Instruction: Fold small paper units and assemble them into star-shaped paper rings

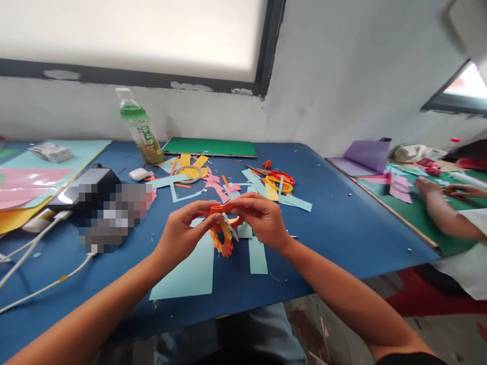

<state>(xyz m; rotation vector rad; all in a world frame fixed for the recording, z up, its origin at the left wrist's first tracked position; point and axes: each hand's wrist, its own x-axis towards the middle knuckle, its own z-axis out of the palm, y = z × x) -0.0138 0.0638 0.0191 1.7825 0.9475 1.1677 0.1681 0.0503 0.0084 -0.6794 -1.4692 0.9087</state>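
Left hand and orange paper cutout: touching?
Touching. The head view shows the left hand pinching one end of the orange paper cutout, with the right hand pinching the other end.

On the blue worktop (342, 223) a green-labelled bottle (141, 126) is stood at the back, just beside a green board (209, 147). Scissors (279, 180) with red and yellow handles are laid among paper scraps (213, 182). Purple paper (367, 154) is seen at the right, near another person's arm (437, 208).

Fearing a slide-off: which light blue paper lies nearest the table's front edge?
The wide light blue sheet below the left hand; the narrow strip beside it stops farther back.
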